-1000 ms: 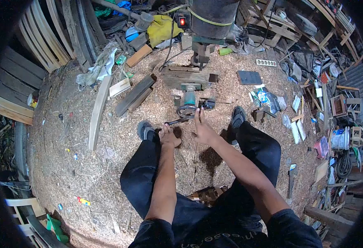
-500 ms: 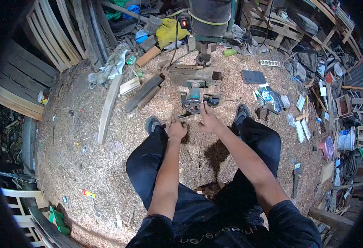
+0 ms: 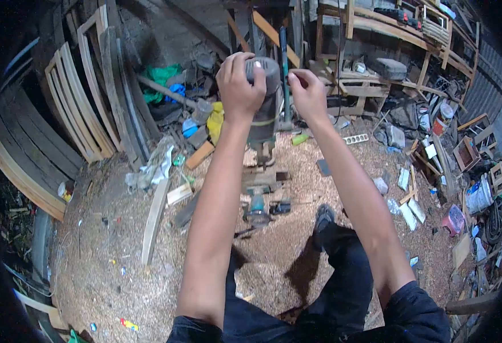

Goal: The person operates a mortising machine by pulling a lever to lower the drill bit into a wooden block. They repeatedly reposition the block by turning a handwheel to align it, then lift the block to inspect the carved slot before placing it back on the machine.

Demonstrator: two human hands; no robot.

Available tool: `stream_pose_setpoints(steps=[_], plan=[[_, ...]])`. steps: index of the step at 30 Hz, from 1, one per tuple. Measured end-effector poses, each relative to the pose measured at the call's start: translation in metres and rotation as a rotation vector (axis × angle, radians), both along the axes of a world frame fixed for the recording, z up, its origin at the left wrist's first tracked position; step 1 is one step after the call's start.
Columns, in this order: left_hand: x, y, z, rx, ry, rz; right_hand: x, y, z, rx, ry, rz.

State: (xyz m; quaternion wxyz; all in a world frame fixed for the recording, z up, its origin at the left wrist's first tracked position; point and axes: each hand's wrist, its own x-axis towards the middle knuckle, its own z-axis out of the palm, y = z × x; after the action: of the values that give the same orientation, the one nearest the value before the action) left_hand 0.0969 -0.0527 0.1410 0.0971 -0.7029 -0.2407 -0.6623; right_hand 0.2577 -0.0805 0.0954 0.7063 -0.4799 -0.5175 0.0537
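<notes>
Shavings cover the floor [image 3: 114, 228]. Just left of the post [image 3: 285, 63] is the motor [image 3: 267, 86], probably heavy and hard, best held by its sides. The left hand [image 3: 240, 86] curves over its top; the right hand [image 3: 310, 97] bends just right of the post. How firmly either grips, I cannot tell.

Light uneven, appears to come from overhead. Floor [image 3: 268, 251] brightest toward the middle, pale; far wall [image 3: 211, 14] dim, detail murky. Trousers [image 3: 348, 263] near black, folds mostly lost; dark, soft-edged shadow [image 3: 303, 268] on floor between the trouser legs. Plastic sheet [image 3: 164, 163], left, gives whitish glare. Motor [image 3: 267, 103] dull, low contrast, outline slightly soft. Strong wide-lens distortion: boards [image 3: 28, 143] at left appear bowed; corners fall to black, rounded vignette. Clutter at right edge smeared, small items hard to tell apart.
</notes>
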Motion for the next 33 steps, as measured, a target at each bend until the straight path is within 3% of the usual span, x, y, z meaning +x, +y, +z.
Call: stream_pose_setpoints(steps=[2,3,8,10,11,12,13,14,16,18,26,33], plan=[[0.023,0.038,0.005,-0.099,0.061,0.014,0.02,0.045,0.026,-0.028,-0.061,-0.105],[0.032,0.041,-0.001,-0.172,0.111,0.224,0.032,0.071,0.033,-0.085,-0.071,-0.098],[0.036,0.056,-0.007,-0.049,0.044,0.181,0.089,0.221,0.032,-0.341,-0.155,-0.129],[0.036,0.055,-0.013,-0.012,0.025,0.186,0.076,0.23,0.043,-0.324,-0.075,-0.156],[0.036,0.055,-0.012,0.003,0.026,0.204,0.074,0.247,0.041,-0.271,-0.07,-0.242],[0.035,0.055,-0.014,0.019,0.029,0.222,0.073,0.28,0.039,-0.107,-0.089,-0.482],[0.035,0.057,-0.015,0.007,0.018,0.208,0.072,0.312,0.037,0.038,-0.097,-0.743],[0.034,0.058,-0.014,0.019,0.019,0.211,0.07,0.343,0.031,0.311,-0.128,-1.155],[0.035,0.057,-0.016,0.038,0.01,0.207,0.095,0.294,0.07,-0.14,0.069,-0.202],[0.035,0.06,-0.019,0.068,-0.002,0.186,0.046,0.17,0.117,-0.442,0.329,0.087],[0.034,0.06,-0.03,0.153,-0.029,0.201,0.045,0.14,0.108,-0.277,0.48,0.405],[0.035,0.06,-0.034,0.156,-0.03,0.229,0.021,0.096,0.086,-0.083,0.429,0.328]])
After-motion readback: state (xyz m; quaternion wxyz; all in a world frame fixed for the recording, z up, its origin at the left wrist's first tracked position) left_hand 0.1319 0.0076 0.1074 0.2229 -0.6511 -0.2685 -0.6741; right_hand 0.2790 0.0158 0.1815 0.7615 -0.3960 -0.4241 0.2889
